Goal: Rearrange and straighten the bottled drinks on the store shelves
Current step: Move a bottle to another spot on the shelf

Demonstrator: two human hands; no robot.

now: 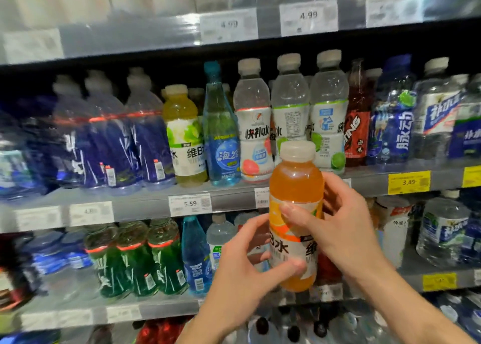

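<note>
An orange drink bottle (295, 187) with a pale cap is held upright in front of the shelves, off any shelf. My left hand (247, 263) grips its lower part, thumb across the white label near the base. My right hand (338, 221) wraps round its middle from the right, thumb on the front of the label. Behind it on the middle shelf (234, 196) stand a yellow-green vitamin bottle (183, 135), a tall blue bottle (221, 132) and three white-labelled bottles (289, 114).
Shrink-wrapped packs of blue bottles (112, 140) fill the middle shelf's left side; a red bottle (358, 119) and blue-labelled water bottles (395, 119) stand at the right. The lower shelf holds green bottles (135, 260) and a blue bottle (195, 255). Price tags line the shelf edges.
</note>
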